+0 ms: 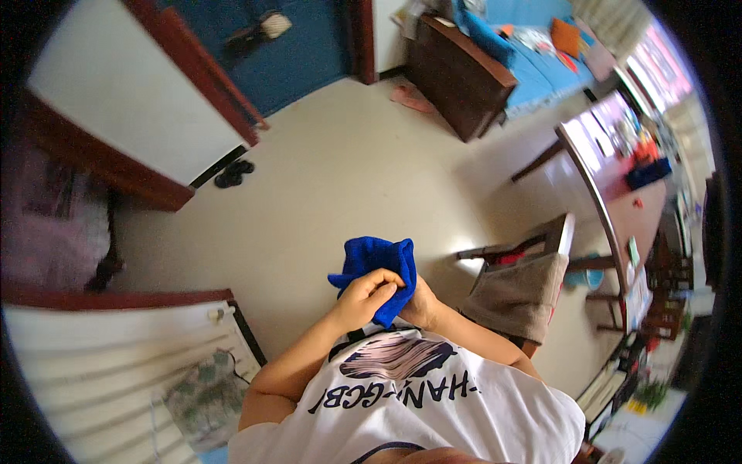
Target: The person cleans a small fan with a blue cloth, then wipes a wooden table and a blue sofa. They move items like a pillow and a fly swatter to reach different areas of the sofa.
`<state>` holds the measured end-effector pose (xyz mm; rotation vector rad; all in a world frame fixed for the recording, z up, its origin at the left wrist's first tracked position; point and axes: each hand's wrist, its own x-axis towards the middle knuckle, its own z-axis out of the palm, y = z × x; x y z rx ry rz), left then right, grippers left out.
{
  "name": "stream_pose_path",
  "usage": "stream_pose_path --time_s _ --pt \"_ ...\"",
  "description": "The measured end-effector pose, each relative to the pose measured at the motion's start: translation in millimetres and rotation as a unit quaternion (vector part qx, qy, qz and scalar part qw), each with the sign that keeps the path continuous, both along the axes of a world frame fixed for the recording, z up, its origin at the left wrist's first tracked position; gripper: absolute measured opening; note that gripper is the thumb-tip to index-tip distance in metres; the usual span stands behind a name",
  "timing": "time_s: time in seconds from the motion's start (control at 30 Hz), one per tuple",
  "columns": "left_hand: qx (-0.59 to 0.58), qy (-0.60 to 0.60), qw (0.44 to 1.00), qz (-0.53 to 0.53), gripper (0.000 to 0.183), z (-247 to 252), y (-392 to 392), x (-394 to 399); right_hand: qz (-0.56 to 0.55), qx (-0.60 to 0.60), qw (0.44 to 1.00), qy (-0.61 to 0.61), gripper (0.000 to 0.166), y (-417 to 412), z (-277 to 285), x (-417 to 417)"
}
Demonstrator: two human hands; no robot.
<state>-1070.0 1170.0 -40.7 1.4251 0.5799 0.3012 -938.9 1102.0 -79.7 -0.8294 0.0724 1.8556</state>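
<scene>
A bright blue cloth [374, 255], bunched and partly folded, is held in front of my white printed T-shirt. My left hand [366, 297] lies over its near side with the fingers curled onto the fabric. At the cloth's right edge is my right hand [419, 305], its fingers mostly hidden behind the cloth, gripping it from the far side. The two hands are close together, with a fold of blue fabric between them.
A chair with a brown cloth [513, 293] over it stands to the right, beside a long table [646, 217] bearing many items. Beyond is a sofa [458, 75]. Dark shoes [233, 173] lie by the left wall, near a blue door [301, 64].
</scene>
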Motion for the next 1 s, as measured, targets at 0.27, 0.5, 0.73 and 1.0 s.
stream_pose_path --time_s 0.27,0.5,0.73,1.0 --pt "0.112 -0.266 0.951 -0.109 0.033 88.2 150.2 103.4 -0.196 0.020 0.978 -0.069 0.044 70.6 -7.9 77.4" --pt "0.121 -0.600 0.791 -0.002 0.053 206.1 208.7 202.7 -0.161 0.008 0.984 -0.076 0.046 166.9 1.7 181.3" --pt "0.111 -0.763 0.613 -0.173 0.030 224.7 280.8 272.7 -0.136 0.045 0.980 -0.137 0.041 242.8 15.8 293.8" --pt "-0.153 -0.484 0.827 -0.242 0.039 185.9 327.3 374.5 -0.224 -0.026 0.955 -0.194 0.037 297.3 0.0 378.6"
